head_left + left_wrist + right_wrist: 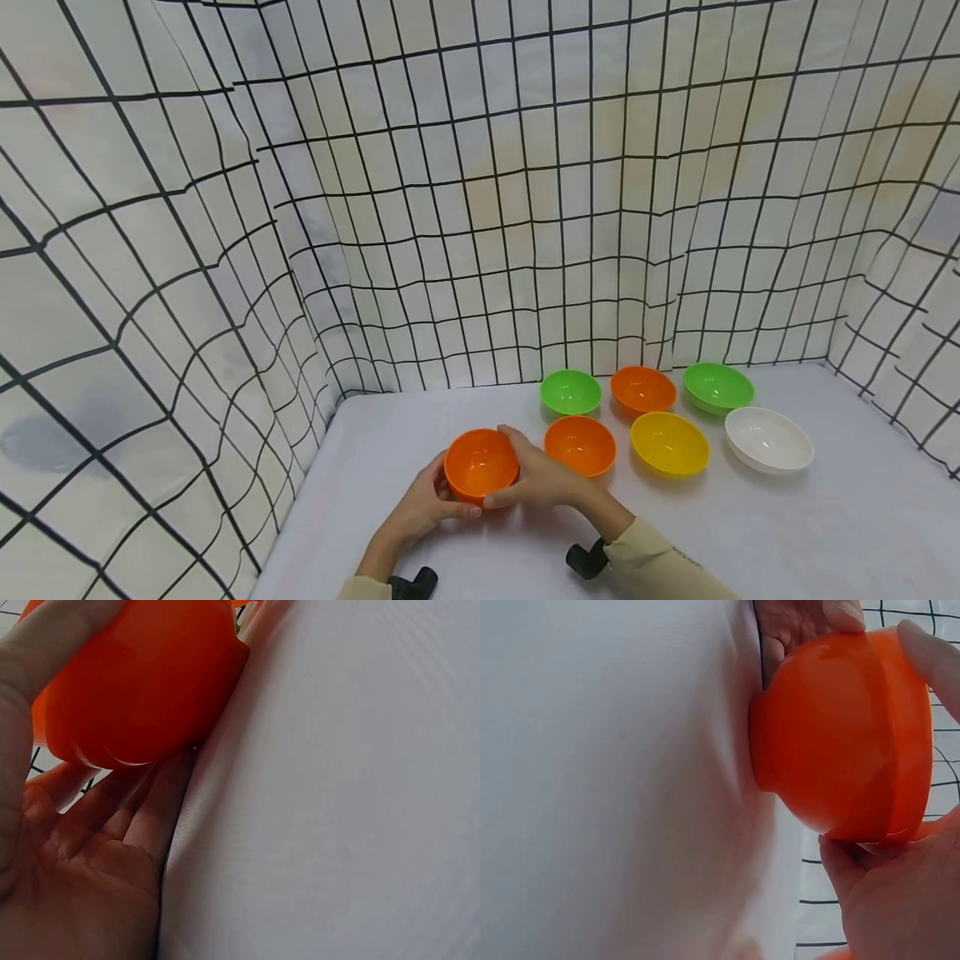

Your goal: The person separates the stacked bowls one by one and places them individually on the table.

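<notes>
Both hands hold an orange bowl (481,465) between them at the front left of the bowl group. My left hand (422,505) grips its left side, with the thumb across the front and the fingers round the side in the left wrist view. On the right, my right hand (542,475) spans the bowl, its thumb at the near front and its fingers at the far side. In the right wrist view, the orange bowl (832,735) has its foot against the white cloth. A band runs below its rim; whether a second bowl is nested inside, I cannot tell.
Right of the hands stand an orange bowl (580,446), a yellow bowl (670,444) and a white bowl (768,440). Behind them are a green bowl (571,392), another orange bowl (643,391) and another green bowl (717,387). Black-gridded white curtains (480,208) border the white table (847,525).
</notes>
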Tool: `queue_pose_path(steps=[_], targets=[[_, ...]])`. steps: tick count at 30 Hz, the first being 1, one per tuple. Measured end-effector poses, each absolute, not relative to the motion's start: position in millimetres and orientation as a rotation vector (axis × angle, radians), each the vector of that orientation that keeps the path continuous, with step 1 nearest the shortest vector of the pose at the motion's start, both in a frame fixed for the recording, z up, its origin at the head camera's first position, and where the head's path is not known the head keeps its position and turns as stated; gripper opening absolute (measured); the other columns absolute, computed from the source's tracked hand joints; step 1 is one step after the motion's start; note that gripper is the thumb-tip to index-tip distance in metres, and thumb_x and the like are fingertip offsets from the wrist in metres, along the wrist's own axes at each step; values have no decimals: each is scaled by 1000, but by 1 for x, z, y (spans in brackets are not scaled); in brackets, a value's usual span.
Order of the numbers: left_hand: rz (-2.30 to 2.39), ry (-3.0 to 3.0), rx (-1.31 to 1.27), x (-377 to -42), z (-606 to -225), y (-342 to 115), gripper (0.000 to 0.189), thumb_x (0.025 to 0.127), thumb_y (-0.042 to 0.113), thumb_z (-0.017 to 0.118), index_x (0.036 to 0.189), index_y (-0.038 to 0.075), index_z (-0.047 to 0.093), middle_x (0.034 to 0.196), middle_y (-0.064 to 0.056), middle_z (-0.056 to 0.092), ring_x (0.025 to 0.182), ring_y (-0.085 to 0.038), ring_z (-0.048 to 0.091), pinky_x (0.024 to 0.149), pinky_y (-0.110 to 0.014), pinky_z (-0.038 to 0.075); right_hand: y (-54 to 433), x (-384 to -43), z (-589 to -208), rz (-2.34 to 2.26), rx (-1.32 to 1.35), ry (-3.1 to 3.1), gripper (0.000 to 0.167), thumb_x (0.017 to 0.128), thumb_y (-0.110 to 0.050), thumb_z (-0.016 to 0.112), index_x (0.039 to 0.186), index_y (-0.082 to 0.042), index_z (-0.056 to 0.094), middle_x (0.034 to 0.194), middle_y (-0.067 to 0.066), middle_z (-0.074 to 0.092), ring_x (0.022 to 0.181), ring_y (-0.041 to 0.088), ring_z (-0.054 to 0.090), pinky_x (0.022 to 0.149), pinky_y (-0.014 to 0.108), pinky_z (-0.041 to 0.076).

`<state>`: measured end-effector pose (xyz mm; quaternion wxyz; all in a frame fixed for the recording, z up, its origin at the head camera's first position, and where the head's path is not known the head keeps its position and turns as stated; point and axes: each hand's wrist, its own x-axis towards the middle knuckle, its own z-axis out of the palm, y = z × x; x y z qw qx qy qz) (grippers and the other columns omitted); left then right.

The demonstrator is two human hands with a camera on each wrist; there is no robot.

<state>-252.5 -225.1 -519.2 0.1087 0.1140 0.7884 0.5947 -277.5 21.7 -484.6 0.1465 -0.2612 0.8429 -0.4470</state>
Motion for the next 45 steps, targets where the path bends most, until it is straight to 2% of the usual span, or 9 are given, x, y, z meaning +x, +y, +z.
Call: queue_pose_path(steps=[12,16,22,29,37,45], targets=[[1754,2307,344,-253,-520,-226,98,77,24,92,157,15,36,157,-7,48,144,-30,48,122,-41,39,19,-278,-489,-1307,-741,2417,124,75,-52,88,162,-5,13,158,17,43,138,31,50,116,59,45],[1756,2300,351,-253,-519,-226,98,77,24,91,157,14,36,157,-8,47,144,-31,47,122,-40,39,18,-279,-491,-1337,-759,2413,121,75,-51,89,162,-6,17,155,15,47,134,29,53,114,57,47],[1767,2287,349,-253,-520,-227,97,77,23,91,157,15,36,158,-7,47,145,-30,46,120,-33,41,17,-278,-493,-1399,-777,2417,115,74,-50,89,160,-9,25,151,8,52,132,24,55,112,52,51],[1757,2304,351,-254,-521,-227,97,77,25,91,157,16,37,157,-6,48,144,-29,47,123,-41,38,17,-276,-494,-1461,-774,2422,110,74,-48,90,158,-9,31,149,8,54,129,25,56,110,53,52],[1778,2272,351,-254,-521,-226,97,77,22,91,157,19,36,158,-4,46,143,-27,48,121,-36,40,15,-273,-494,-1488,-723,2450,111,73,-50,90,158,-10,30,152,10,51,131,28,55,109,55,52],[1784,2254,369,-254,-521,-226,94,78,23,90,156,20,38,158,-4,46,143,-27,47,121,-40,40,16,-273,-492,-1589,-742,2439,106,73,-43,91,157,-13,33,148,6,53,129,27,56,108,53,53]])
